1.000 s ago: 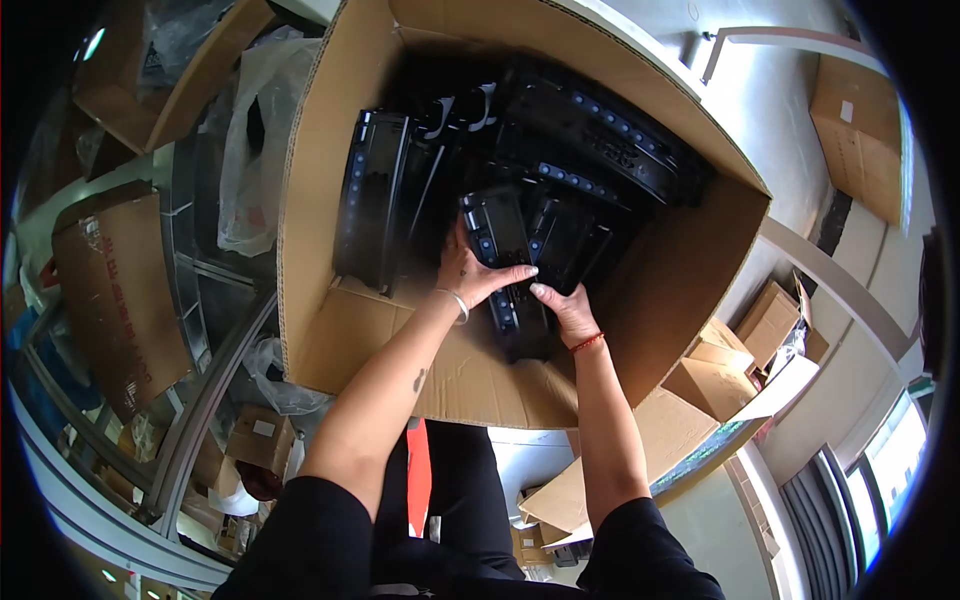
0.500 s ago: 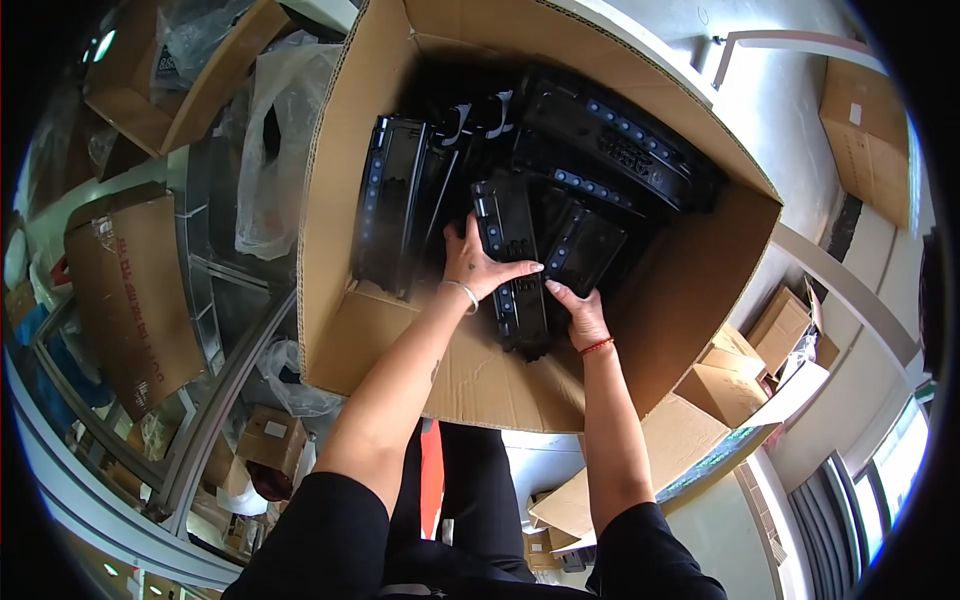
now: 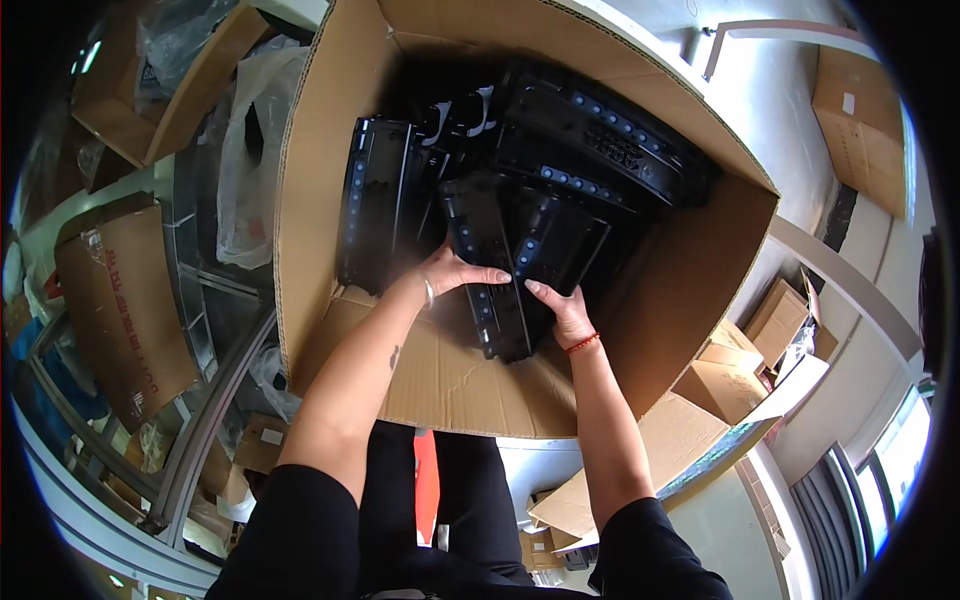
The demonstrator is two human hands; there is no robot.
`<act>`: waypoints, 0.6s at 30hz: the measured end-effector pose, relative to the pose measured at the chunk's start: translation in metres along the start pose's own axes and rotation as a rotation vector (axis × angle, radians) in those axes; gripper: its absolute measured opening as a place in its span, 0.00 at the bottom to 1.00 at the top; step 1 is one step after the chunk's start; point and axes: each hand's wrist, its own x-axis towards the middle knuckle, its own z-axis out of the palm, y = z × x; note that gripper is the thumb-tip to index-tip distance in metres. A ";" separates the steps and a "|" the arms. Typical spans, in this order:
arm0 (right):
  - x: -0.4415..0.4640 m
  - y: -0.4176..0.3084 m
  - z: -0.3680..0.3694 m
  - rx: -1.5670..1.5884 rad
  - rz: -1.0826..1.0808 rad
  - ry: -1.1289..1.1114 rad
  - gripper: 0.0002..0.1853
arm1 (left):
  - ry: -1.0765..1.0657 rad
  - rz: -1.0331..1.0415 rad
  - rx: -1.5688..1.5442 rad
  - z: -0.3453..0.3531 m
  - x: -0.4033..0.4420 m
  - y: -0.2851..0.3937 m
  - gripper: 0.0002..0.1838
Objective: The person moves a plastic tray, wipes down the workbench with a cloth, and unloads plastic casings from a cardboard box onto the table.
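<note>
My left hand is closed on a long, glossy black plastic part with a row of round studs along one edge. Its thumb lies across the front, while the other fingers are hidden behind. On the opposite long edge, my right hand grips the same part, thumb on top and fingers out of sight. The part leans inside a deep cardboard box, tilted with its upper end to the left. Right behind it stands another black part. More black parts line the left side and the back.
Left of the box are a metal frame, a clear plastic bag and a brown carton. On the right stand open cartons, a white rail and a closed carton.
The held part has tilted, its upper end swinging left, and both hands have shifted slightly left with it. The box also sits a little further left in view.
</note>
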 end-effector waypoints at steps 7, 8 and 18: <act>0.000 0.002 0.012 0.039 -0.058 0.065 0.22 | -0.076 0.022 -0.109 0.002 -0.011 0.011 0.38; 0.001 -0.002 0.010 0.038 -0.066 0.067 0.22 | -0.097 0.034 -0.149 0.002 -0.014 0.020 0.37; -0.042 -0.033 0.012 0.140 0.034 0.021 0.19 | -0.124 -0.096 -0.081 0.007 -0.047 0.060 0.33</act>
